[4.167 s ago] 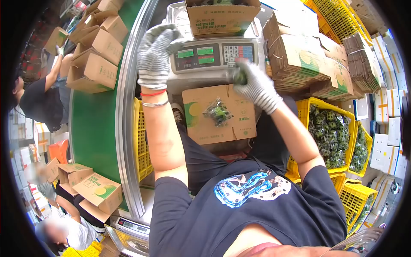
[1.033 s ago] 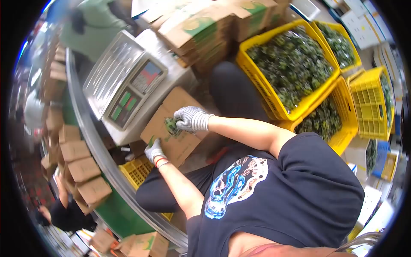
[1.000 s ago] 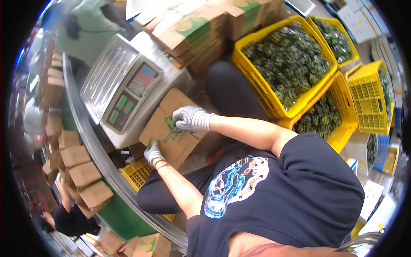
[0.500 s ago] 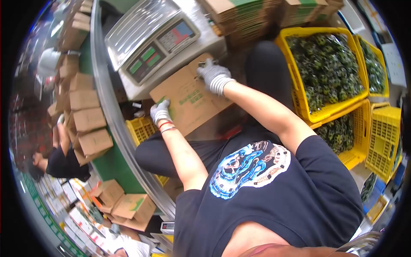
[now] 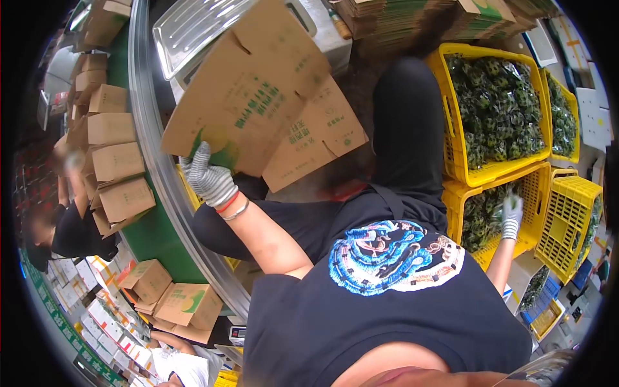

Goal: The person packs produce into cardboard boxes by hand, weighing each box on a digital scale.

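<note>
A brown cardboard carton [image 5: 258, 97] with green print is partly unfolded in front of me, over the scale [image 5: 193, 32]. My left hand [image 5: 209, 177], in a striped grey-white glove, grips its lower left corner. Away to the right, my right hand [image 5: 512, 208], gloved too, is at the lower yellow crate [image 5: 456, 209], over its bagged green produce [image 5: 480, 222]. Motion blurs its fingers, and whether they hold anything cannot be made out.
Another yellow crate [image 5: 454, 119] of bagged produce stands above the lower one. Flat cardboard [image 5: 400, 26] is stacked at the top. Open cartons [image 5: 126, 197] line the green conveyor [image 5: 161, 238] at left, beside a person in black [image 5: 80, 232].
My right hand has left the cardboard and moved right and down to the lower crate. The carton, in my left hand, has been raised and spread into two visible panels.
</note>
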A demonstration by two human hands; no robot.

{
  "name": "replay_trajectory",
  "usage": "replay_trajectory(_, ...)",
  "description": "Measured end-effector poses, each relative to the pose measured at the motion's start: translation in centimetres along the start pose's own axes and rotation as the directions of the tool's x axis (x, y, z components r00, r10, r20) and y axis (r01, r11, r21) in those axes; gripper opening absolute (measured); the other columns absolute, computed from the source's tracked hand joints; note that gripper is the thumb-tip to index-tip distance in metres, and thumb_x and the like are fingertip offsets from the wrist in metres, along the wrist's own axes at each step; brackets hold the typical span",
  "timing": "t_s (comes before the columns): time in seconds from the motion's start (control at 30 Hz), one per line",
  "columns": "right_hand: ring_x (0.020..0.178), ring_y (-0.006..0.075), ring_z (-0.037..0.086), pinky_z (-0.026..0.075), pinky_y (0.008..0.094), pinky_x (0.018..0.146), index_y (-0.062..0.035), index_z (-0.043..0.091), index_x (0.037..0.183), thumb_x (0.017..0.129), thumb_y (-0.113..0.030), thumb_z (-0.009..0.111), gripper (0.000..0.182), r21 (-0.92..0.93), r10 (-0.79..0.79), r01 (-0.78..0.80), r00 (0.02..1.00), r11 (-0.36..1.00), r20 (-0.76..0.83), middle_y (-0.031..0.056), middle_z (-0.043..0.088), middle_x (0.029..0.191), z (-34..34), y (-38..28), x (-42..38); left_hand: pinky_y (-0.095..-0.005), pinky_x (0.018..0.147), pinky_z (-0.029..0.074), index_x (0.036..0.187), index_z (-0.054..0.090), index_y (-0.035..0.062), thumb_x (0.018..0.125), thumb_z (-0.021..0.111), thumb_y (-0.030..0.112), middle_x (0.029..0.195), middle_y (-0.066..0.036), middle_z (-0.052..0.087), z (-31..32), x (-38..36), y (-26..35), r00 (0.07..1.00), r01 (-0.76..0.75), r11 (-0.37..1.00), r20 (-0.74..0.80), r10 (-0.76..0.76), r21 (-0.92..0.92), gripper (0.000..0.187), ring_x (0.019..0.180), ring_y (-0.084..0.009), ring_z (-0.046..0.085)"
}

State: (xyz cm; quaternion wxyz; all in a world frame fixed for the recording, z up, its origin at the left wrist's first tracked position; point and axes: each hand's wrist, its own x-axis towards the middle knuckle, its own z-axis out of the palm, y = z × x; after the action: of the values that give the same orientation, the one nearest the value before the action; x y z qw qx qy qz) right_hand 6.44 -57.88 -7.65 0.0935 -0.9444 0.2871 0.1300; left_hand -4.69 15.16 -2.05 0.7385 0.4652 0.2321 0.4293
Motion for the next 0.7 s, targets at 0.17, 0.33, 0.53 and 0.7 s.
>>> replay_trajectory(0.17,0.118,0.0326,0.05,0.04,0.0374,0.099,-0.0022,0.049,0.128,0.083,-0.029,0.063,0.054,0.093,-0.517,0.527,0.849,0.845,-0.111,0.0217,0.052,0.128,-3.3,-15.1,-5.4,-0.0352,0.083,0.05,0.106,0.062,-0.0018,0.062,0.05,-0.01,0.104,-0.01,0.063,-1.3,-0.2,-1.9,0.975,-0.012,0.977,-0.212,0.059,0.214,0.046,0.096,-0.0241,0.061)
replay_trajectory(0.33,0.109,0.0268,0.056,0.045,0.0328,0.092,0.0022,0.046,0.127,0.079,-0.018,0.069,0.057,0.745,-0.883,0.653,0.423,0.14,-0.204,0.0194,0.055,0.12,-3.4,-40.1,-18.6,-0.0285,0.072,0.047,0.097,0.061,0.0034,0.083,0.049,0.008,0.089,-0.004,0.061,-0.2,-3.7,-3.6,0.956,-0.019,0.946,-0.272,0.112,0.325,0.019,0.079,-0.0141,0.057)
replay_trajectory(0.53,0.113,0.0302,0.053,0.042,0.0368,0.097,0.0001,0.042,0.128,0.071,-0.043,0.073,0.078,0.786,-0.928,0.577,0.372,0.221,-0.013,0.0216,0.052,0.123,5.6,-50.2,-22.5,-0.0311,0.086,0.046,0.096,0.056,-0.0005,0.079,0.055,0.006,0.097,-0.007,0.059,-0.2,-8.5,-2.7,0.986,-0.099,0.875,-0.074,0.151,0.473,0.018,0.088,-0.0161,0.056)
replay_trajectory(0.7,0.121,0.0226,0.042,0.033,0.0344,0.103,-0.0034,0.032,0.135,0.076,-0.023,0.072,0.074,0.935,-0.98,0.295,0.044,0.197,0.193,0.0161,0.045,0.129,3.7,-50.1,-20.1,-0.0342,0.1,0.039,0.129,0.042,-0.0009,0.079,0.056,0.0,0.127,-0.013,0.051,0.2,-9.6,-2.3,0.993,-0.116,0.991,-0.004,0.116,0.072,0.052,0.116,-0.0245,0.051)
